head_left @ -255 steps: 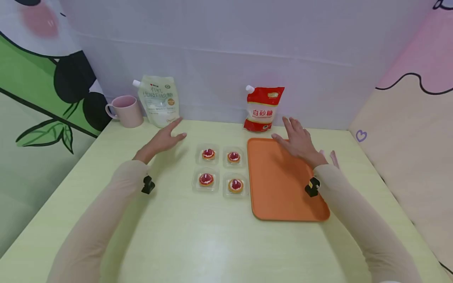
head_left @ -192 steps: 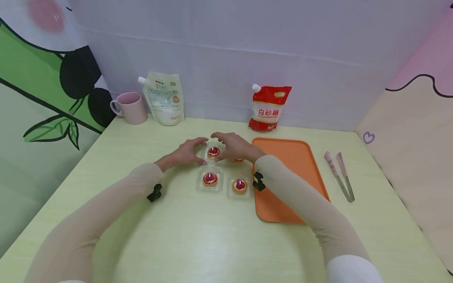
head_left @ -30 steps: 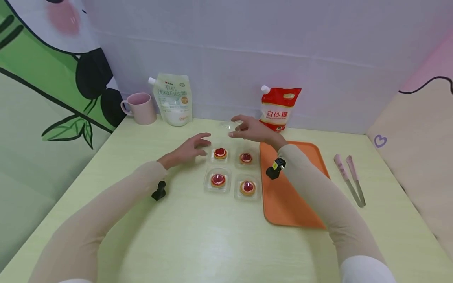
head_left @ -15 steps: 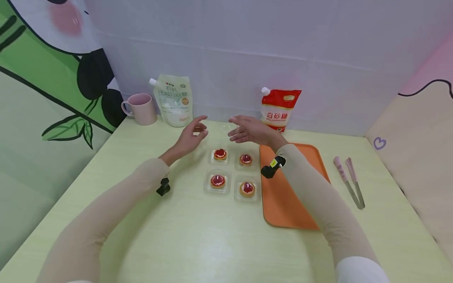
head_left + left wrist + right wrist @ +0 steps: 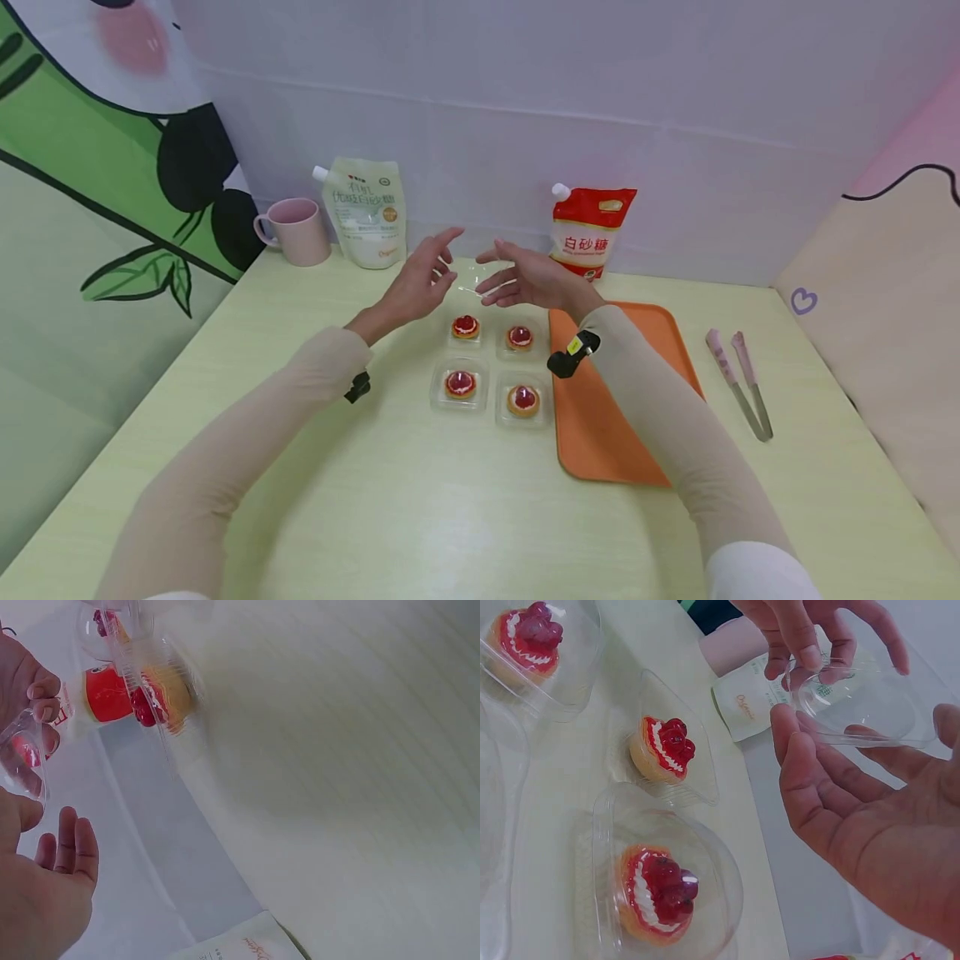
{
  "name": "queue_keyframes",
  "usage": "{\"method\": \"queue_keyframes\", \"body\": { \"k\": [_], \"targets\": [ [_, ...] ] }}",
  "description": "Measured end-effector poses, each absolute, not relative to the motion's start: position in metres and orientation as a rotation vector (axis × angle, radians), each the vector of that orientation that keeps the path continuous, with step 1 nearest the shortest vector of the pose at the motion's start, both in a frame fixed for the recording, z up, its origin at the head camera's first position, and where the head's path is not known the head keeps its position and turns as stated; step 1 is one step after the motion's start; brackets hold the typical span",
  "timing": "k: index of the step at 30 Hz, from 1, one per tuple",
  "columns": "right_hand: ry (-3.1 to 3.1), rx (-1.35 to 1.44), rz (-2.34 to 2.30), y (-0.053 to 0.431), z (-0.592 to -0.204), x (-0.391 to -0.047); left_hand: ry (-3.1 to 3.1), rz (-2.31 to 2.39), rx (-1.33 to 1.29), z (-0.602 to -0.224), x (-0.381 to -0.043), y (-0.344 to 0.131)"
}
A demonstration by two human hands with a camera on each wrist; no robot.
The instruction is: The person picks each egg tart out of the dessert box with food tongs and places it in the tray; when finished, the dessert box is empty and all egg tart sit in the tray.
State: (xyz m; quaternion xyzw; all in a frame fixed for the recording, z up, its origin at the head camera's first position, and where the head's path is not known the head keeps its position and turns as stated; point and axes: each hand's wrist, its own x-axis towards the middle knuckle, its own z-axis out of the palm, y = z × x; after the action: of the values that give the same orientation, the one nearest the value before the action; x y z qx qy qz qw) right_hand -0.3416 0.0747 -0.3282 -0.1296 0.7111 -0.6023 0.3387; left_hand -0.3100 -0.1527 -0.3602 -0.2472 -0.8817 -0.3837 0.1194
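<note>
Four-sided and clear, a plastic lid [image 5: 870, 705] is held up behind the tarts. My right hand [image 5: 536, 279] holds it between thumb and fingers, with fingers under it in the right wrist view. My left hand [image 5: 416, 279] is at the opposite edge, thumb right by the rim and fingers fairly straight in the left wrist view [image 5: 45, 892]. Below the hands, the back-left fruit tart [image 5: 465, 327] sits in a clear base without a lid. Other fruit tarts, at back right [image 5: 519, 337], front left [image 5: 460, 383] and front right [image 5: 523, 400], sit in lidded clear boxes.
An orange tray [image 5: 607, 442] lies under the right forearm, with pink-handled tongs [image 5: 742, 387] further right. At the back stand a pink mug [image 5: 298, 233], a pale green sugar pouch [image 5: 367, 217] and a red sugar pouch [image 5: 588, 229], against a pale cloth backdrop.
The back-left tart's box has been opened and its lid lifted away by the right hand. Over the last second the left hand has moved up and right to the lid. The other tarts stay put.
</note>
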Motion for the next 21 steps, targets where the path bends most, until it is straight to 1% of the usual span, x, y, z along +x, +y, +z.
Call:
{"method": "queue_keyframes", "body": {
  "k": [10,21],
  "targets": [
    [1.858,-0.348,-1.6,0.0756,-0.3269,-0.3415,-2.542,-1.174,-0.724,-0.3591,-0.3094,-0.1467],
    [1.916,-0.452,-1.636,0.0754,-0.3296,-0.3434,-2.561,-1.18,-0.54,-0.3546,-0.3129,-0.1458]
  ]
}}
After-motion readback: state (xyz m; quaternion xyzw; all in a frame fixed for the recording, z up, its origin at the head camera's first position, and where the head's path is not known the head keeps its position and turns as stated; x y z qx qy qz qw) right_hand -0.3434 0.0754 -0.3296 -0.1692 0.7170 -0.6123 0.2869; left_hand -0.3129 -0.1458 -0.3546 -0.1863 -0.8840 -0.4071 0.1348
